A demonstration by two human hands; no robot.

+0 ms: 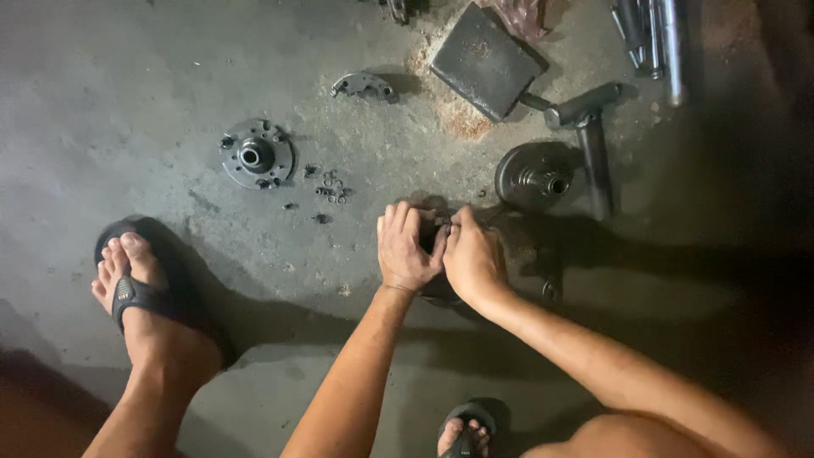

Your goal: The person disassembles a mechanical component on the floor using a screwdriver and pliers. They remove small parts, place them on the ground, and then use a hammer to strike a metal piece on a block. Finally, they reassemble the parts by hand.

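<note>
Both hands met over a small dark part (pixel 434 242) low on the concrete floor (pixel 127 85), left hand (pixel 407 250) and right hand (pixel 472 259) fingers clamped on it. A flanged hub (pixel 257 154), loose bolts (pixel 326 188) and a round housing (pixel 534 176) lay apart farther off, so the stripped-down work looked about midway.

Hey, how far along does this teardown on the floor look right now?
Looks partway. Done: a round flanged hub lies apart on the concrete, loose bolts and nuts beside it. In hand: left hand and right hand are pressed together around a small dark part, mostly hidden. Left: the dark drum-shaped piece beyond them sits untouched.
</note>
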